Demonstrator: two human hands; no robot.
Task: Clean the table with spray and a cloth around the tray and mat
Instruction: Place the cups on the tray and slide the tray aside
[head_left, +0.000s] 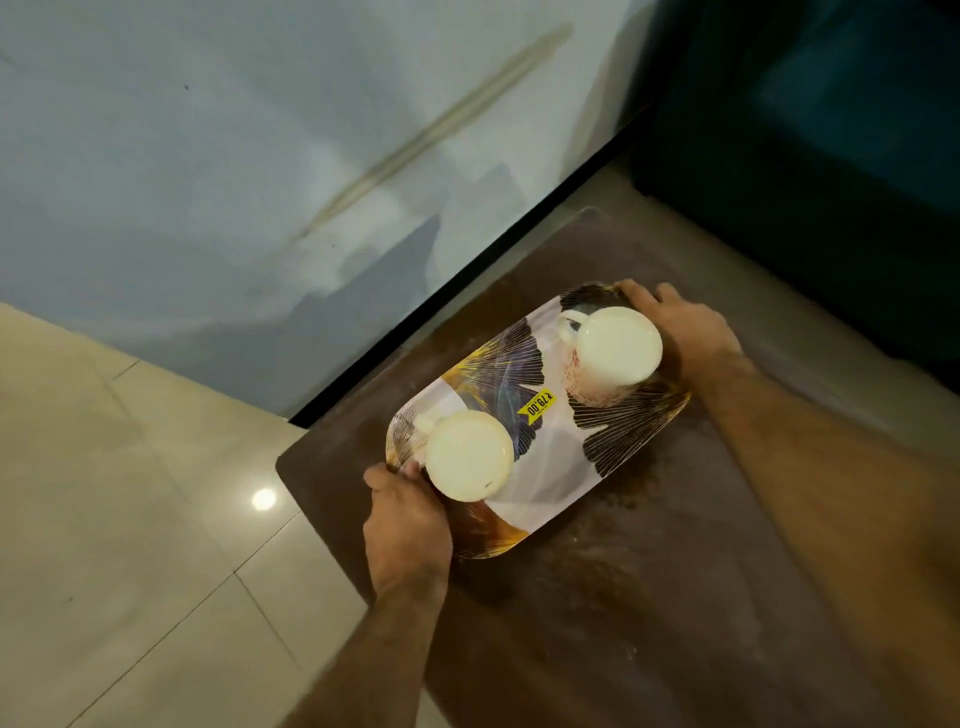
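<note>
Both bare forearms reached forward from the lower edge of the view. The left hand (402, 512) lay knuckles up, its fingers curled over the near-left end of the tray (561, 467), wrist roughly straight. The right hand (680, 325) sat at the far-right end, fingers spread and bent over the rim, thumb hidden. The right forearm ran in from the lower right corner, the left from the bottom middle.

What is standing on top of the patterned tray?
Two white mugs stand on the tray, beside a yellow price sticker. The left hand and right hand cover both tray ends.
</note>
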